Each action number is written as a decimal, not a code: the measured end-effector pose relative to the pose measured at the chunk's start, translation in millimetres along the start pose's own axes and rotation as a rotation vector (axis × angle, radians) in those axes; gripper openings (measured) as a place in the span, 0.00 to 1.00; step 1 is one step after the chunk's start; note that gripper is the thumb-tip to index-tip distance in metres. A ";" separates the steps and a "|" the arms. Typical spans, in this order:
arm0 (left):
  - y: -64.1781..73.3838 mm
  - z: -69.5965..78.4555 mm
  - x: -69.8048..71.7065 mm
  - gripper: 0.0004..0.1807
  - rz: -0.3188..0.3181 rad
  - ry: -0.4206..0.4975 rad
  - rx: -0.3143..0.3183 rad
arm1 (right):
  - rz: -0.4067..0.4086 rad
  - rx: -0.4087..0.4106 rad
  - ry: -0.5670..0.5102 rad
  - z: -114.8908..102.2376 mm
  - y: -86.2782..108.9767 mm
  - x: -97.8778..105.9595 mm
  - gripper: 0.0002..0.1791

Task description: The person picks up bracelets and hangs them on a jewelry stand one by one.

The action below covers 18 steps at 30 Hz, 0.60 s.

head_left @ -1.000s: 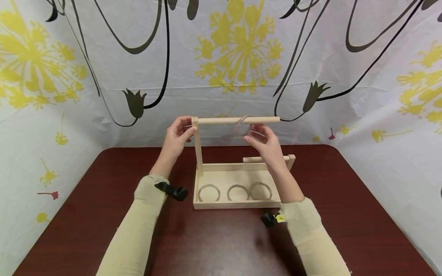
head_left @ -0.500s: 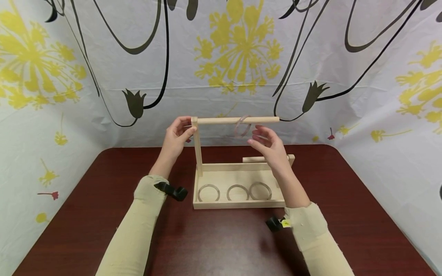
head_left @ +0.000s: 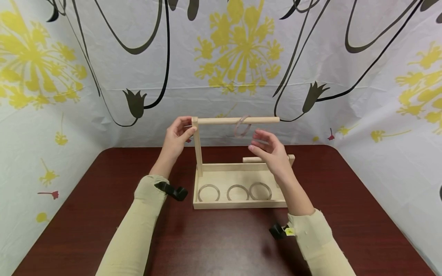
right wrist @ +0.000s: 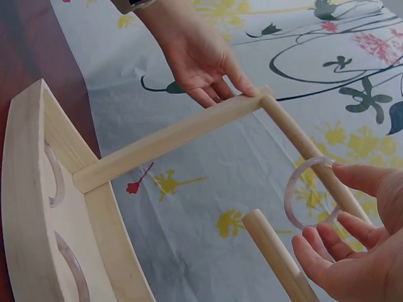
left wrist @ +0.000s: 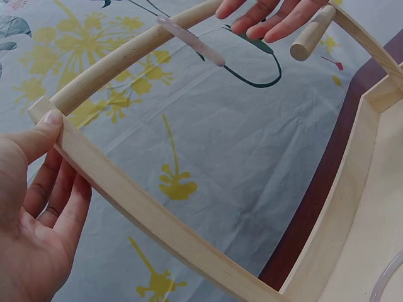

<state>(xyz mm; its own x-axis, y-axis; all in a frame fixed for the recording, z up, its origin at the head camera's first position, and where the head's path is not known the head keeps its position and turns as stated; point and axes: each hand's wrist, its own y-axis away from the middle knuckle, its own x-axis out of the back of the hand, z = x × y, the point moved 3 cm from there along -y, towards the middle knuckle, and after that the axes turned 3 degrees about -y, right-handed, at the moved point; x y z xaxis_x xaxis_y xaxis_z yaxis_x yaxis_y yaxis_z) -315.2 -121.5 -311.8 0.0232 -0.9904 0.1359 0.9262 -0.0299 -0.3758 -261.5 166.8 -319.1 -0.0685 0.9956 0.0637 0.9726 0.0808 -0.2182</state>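
A pale, translucent pinkish bangle (head_left: 236, 129) hangs around the upper wooden rod (head_left: 214, 121) of a wooden jewelry stand, right of the rod's middle. At the rod's left end, my left hand (head_left: 174, 140) holds the top of the upright post (head_left: 198, 149) between thumb and fingers. My right hand (head_left: 274, 153) is just right of and below the hanging bangle, fingers loosely spread and holding nothing. The right wrist view shows its fingertips close beside the bangle (right wrist: 289, 198); contact is hard to judge there, but the head view shows a gap.
Three more bangles lie in the stand's shallow tray (head_left: 238, 205): one at left (head_left: 208, 185), two side by side further right. A lower rod (head_left: 253, 159) on a short post extends behind the right hand. The dark red table (head_left: 221, 241) meets a patterned cloth (head_left: 172, 76) behind.
My right hand has let go of the bangle and drawn back slightly right and down. The bangle stays hanging on the upper rod. My left hand keeps its hold on the post.
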 end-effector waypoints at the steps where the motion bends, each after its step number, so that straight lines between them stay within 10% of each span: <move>1: 0.0 -0.1 -0.1 0.20 -0.001 -0.004 0.000 | -0.010 0.000 0.000 0.1 1.3 -0.4 0.31; 18: 0.8 0.1 -0.5 0.20 -0.003 0.011 -0.006 | -0.177 0.075 -0.029 5.3 14.9 -19.6 0.28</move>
<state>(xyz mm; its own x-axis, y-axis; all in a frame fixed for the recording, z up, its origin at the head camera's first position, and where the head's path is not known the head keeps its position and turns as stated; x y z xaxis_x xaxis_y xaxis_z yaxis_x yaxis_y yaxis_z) -314.5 -121.0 -312.1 0.0160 -0.9918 0.1270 0.9239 -0.0339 -0.3811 -246.9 148.8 -328.7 -0.2443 0.9664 0.0795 0.9255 0.2569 -0.2783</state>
